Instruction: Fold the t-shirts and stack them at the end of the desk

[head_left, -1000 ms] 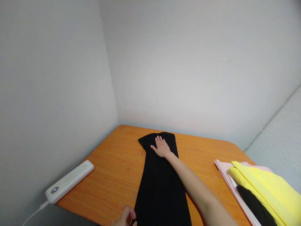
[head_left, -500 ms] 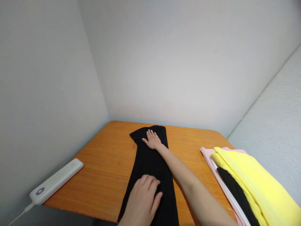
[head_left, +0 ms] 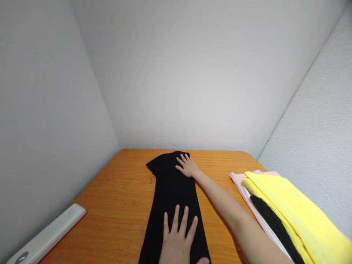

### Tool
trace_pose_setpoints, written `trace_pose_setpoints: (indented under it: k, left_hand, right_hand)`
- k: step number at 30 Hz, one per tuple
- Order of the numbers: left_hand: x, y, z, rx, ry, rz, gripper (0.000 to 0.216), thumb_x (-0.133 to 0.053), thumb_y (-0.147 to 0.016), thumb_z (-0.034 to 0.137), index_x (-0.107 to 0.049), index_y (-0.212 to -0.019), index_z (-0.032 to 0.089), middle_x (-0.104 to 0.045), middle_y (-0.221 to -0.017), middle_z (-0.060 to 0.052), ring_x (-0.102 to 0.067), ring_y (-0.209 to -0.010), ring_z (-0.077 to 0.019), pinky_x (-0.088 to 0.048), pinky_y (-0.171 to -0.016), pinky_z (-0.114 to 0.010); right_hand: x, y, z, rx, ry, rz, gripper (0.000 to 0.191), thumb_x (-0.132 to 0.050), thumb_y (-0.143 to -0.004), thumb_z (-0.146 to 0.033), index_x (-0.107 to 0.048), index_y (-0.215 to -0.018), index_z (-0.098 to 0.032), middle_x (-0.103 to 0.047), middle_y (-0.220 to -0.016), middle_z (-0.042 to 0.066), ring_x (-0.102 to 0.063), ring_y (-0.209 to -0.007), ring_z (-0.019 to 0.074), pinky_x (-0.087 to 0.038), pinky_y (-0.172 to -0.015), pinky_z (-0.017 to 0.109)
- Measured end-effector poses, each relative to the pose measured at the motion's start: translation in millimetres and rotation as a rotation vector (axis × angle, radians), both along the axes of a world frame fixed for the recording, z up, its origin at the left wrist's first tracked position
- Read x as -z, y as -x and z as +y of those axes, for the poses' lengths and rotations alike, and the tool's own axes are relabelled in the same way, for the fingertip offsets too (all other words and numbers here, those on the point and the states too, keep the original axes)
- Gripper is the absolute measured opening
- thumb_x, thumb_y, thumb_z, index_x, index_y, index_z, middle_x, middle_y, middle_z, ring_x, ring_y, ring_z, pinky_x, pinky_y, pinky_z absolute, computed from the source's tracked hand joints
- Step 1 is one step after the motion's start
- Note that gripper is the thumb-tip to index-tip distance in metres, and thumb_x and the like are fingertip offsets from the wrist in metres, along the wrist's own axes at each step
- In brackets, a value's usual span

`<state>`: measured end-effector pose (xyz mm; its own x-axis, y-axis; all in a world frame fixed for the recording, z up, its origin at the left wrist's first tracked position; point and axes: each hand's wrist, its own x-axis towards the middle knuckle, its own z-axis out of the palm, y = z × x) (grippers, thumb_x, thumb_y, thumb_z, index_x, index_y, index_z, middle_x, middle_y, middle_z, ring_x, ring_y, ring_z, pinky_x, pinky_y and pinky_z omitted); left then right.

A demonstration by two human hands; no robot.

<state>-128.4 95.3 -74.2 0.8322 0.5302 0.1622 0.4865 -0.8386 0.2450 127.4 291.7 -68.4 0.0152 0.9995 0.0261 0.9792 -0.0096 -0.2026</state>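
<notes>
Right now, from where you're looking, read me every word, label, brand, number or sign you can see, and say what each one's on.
None can be read.
Black garment: no lettering visible.
Folded clothes: no lettering visible.
White device: an oval spot shows near its end; any mark there is too small and blurred to read.

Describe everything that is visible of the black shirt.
The black shirt looks like soft, plain cloth. It lies flat on the wooden table, one short sleeve showing at left; its body widens toward the viewer and leaves the picture. The right grip rests spread on its far part; the left grip lies over the near part.
</notes>
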Motion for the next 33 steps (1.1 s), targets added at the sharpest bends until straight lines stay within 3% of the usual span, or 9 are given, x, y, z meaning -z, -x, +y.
trace_pose_setpoints:
  k: [6,12,18,20,23,25,28,30,33]
  left_hand:
    - [18.2,-2,1,0.011,-0.064,0.018,0.065,-0.042,-0.095,0.048,-0.01,-0.151,0.039,-0.014,-0.158,-0.008,-0.023,-0.141,-0.0442,-0.024,-0.102,-0.074]
    - [5.6,-2,-2,0.012,0.006,0.016,0.085,-0.046,-0.084,0.069,-0.009,-0.152,0.035,-0.009,-0.158,-0.012,-0.014,-0.142,-0.0471,-0.017,-0.102,-0.078]
    - [8.4,-7,-4,-0.018,0.029,0.023,0.059,-0.038,-0.097,0.043,-0.015,-0.151,0.036,-0.014,-0.157,-0.011,-0.016,-0.142,-0.0438,-0.021,-0.101,-0.078]
    - [0.8,-4,-5,-0.012,0.071,0.042,0.055,-0.038,-0.097,0.036,-0.023,-0.15,0.037,-0.02,-0.156,-0.009,-0.019,-0.142,-0.0424,-0.023,-0.102,-0.076]
    - [-29.7,4,6,-0.026,0.192,-0.005,0.055,-0.044,-0.095,0.038,-0.033,-0.148,0.031,-0.038,-0.151,-0.009,-0.035,-0.138,-0.0348,-0.033,-0.107,-0.061]
    - [-56.2,11,28,-0.184,0.193,-0.145,0.056,-0.049,-0.092,0.045,-0.041,-0.143,0.023,-0.049,-0.143,-0.011,-0.047,-0.131,-0.0288,-0.04,-0.106,-0.046]
    - [-83.1,18,91,-0.493,0.077,-0.291,0.04,-0.042,-0.095,0.04,-0.058,-0.123,0.017,-0.062,-0.125,-0.012,-0.056,-0.117,-0.0245,-0.041,-0.102,-0.037]
    - [-85.0,21,143,-0.669,0.08,-0.238,0.034,-0.043,-0.095,0.037,-0.058,-0.117,0.016,-0.065,-0.119,-0.012,-0.059,-0.113,-0.0223,-0.041,-0.099,-0.031]
    - [-70.3,21,212,-0.818,0.102,-0.188,0.031,-0.045,-0.093,0.029,-0.058,-0.115,0.01,-0.065,-0.116,-0.018,-0.06,-0.11,-0.0264,-0.041,-0.094,-0.033]
  right_hand:
    - [1.7,-1,2,-0.005,0.007,-0.01,0.072,-0.022,-0.092,-0.071,-0.026,-0.151,-0.03,-0.006,-0.16,0.001,0.0,-0.146,0.0277,0.0,-0.117,0.047]
    - [-9.0,13,0,-0.016,-0.008,-0.048,0.076,-0.025,-0.093,-0.066,-0.031,-0.15,-0.017,-0.009,-0.159,0.009,0.007,-0.145,0.0276,0.009,-0.115,0.047]
    - [-8.4,61,0,-0.144,0.012,-0.04,0.087,-0.021,-0.092,-0.069,-0.022,-0.151,-0.005,-0.011,-0.158,0.015,-0.003,-0.146,0.0254,-0.008,-0.117,0.039]
    - [-4.9,72,-1,-0.148,0.006,-0.043,0.089,-0.023,-0.091,-0.069,-0.019,-0.152,-0.004,-0.01,-0.158,0.015,-0.003,-0.146,0.0268,-0.007,-0.117,0.041]
    - [-0.5,79,-3,-0.122,-0.017,-0.056,0.087,-0.024,-0.091,-0.068,-0.018,-0.152,-0.006,-0.008,-0.158,0.014,-0.003,-0.146,0.0272,-0.004,-0.117,0.042]
    - [0.6,79,-4,-0.118,-0.024,-0.064,0.086,-0.022,-0.092,-0.068,-0.018,-0.152,-0.006,-0.009,-0.158,0.013,-0.004,-0.146,0.0265,-0.004,-0.117,0.041]
    - [-1.0,79,-6,-0.12,-0.036,-0.066,0.085,-0.021,-0.092,-0.067,-0.019,-0.152,-0.006,-0.01,-0.158,0.012,-0.006,-0.146,0.0258,-0.004,-0.117,0.04]
    - [-3.6,80,-8,-0.116,-0.037,-0.062,0.086,-0.02,-0.092,-0.067,-0.019,-0.152,-0.006,-0.01,-0.158,0.012,-0.006,-0.146,0.0261,-0.004,-0.117,0.04]
    - [-7.7,81,-10,-0.108,-0.024,-0.055,0.086,-0.021,-0.092,-0.067,-0.019,-0.152,-0.006,-0.008,-0.159,0.011,-0.005,-0.146,0.0262,-0.004,-0.117,0.04]
